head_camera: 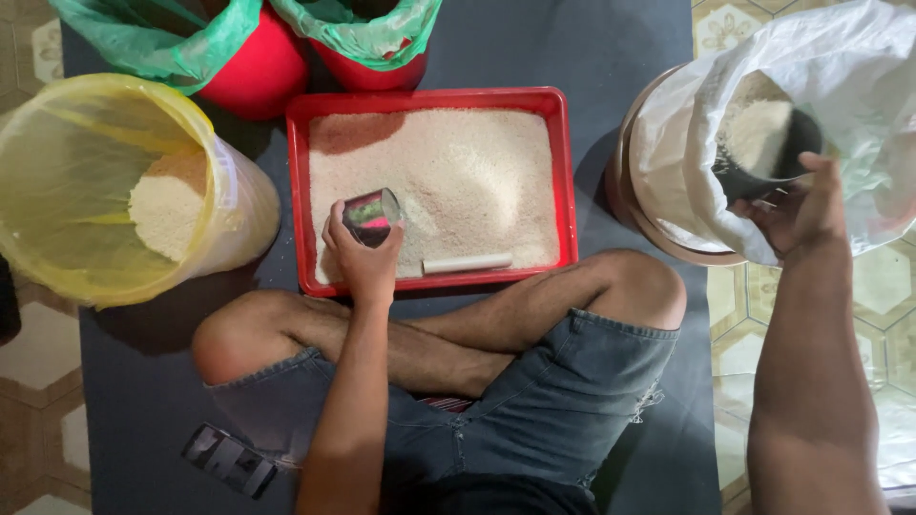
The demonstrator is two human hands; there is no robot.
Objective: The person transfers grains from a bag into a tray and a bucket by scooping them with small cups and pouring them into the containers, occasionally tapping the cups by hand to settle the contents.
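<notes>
White rice heaped in the dark scoop (763, 143), clenched in the right hand (801, 205) at the sack's (859, 76) mouth, could spill beyond the grip, while the left hand (363, 253) grasps a metal cup (372, 216) over the red tray (565, 191).

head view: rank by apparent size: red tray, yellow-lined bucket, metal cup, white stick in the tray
1-2. red tray and yellow-lined bucket: look alike in size; the bucket rim stands nearer the camera, so unranked.
3. white stick: long, thin.
4. metal cup, in the left hand: shorter, wider; close call.
</notes>
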